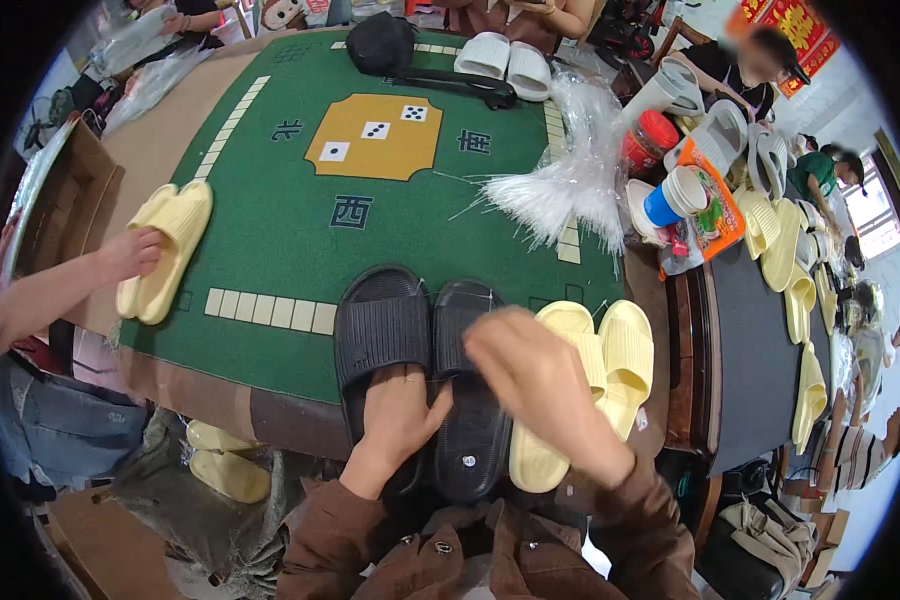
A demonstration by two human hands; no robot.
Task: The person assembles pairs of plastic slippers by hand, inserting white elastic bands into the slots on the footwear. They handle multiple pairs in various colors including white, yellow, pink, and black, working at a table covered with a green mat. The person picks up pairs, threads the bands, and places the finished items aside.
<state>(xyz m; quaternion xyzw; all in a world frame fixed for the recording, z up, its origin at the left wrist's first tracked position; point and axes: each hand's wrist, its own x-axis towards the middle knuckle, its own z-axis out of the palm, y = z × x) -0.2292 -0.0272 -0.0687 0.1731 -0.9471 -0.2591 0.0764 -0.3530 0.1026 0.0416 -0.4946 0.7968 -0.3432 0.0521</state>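
Two black slippers lie side by side at the near table edge, the left one [378, 325] and the right one [472, 440]. My left hand [400, 415] grips the left slipper, its fingers hidden under the strap and its thumb outside. Over the right slipper's strap, my right hand [530, 370] is blurred, with its fingers bent together; whatever they pinch is hidden. Thin clear strands show at the slippers' toe ends. Right of them is a pair of pale yellow slippers [625, 375], partly covered by my right forearm.
A bundle of clear plastic strands [560, 190] lies on the green mat [260, 210]. At left, another person's hand [130, 252] is on yellow slippers [175, 260]. White slippers [485, 55] and a black bag [380, 45] sit at the far side. A blue-and-white cup [675, 195] stands right.
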